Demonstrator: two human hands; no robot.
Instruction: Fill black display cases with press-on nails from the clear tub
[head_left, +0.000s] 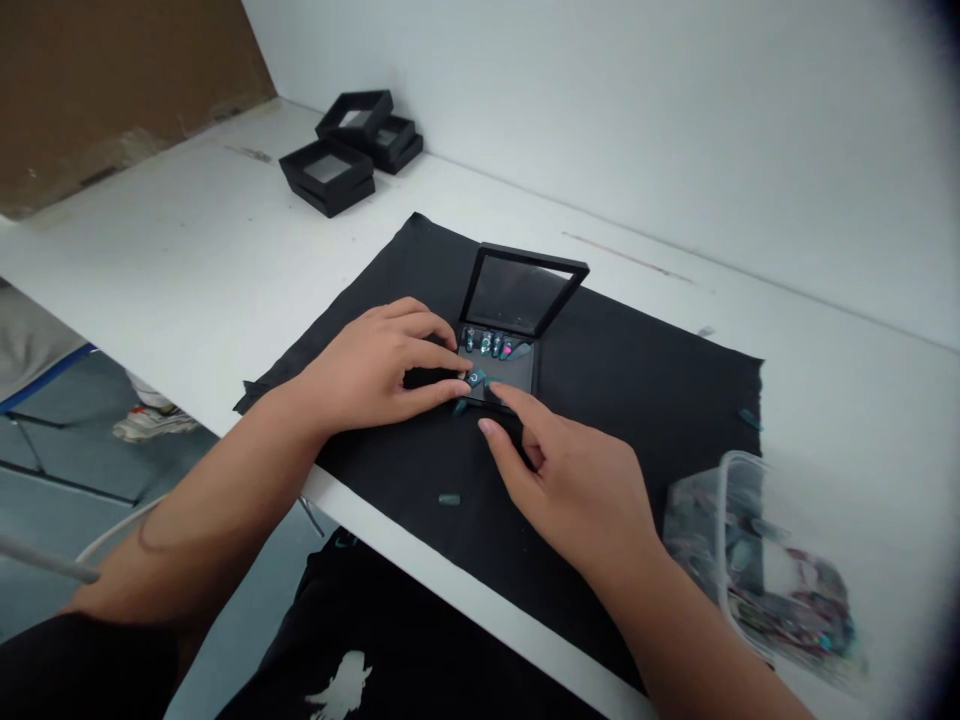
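Note:
A black display case (527, 372) stands with its clear-windowed lid (517, 290) raised. Along its back edge lies a row of several dark teal press-on nails (486, 344), one with a pink spot. My left hand (382, 365) is closed, thumb and index finger pinching a teal press-on nail (476, 378) with a light design over the front of the case. My right hand (570, 470) has its index fingertip touching the case's front area beside that nail, with the thumb held apart. Another teal nail (460, 407) lies just below my left thumb.
A loose dark green nail (449, 499) lies on the black mat (600, 350). At the right, a clear plastic tub (724, 540) holds many small packets. Several black frame boxes (330, 175) are stacked at the back left, near the white wall.

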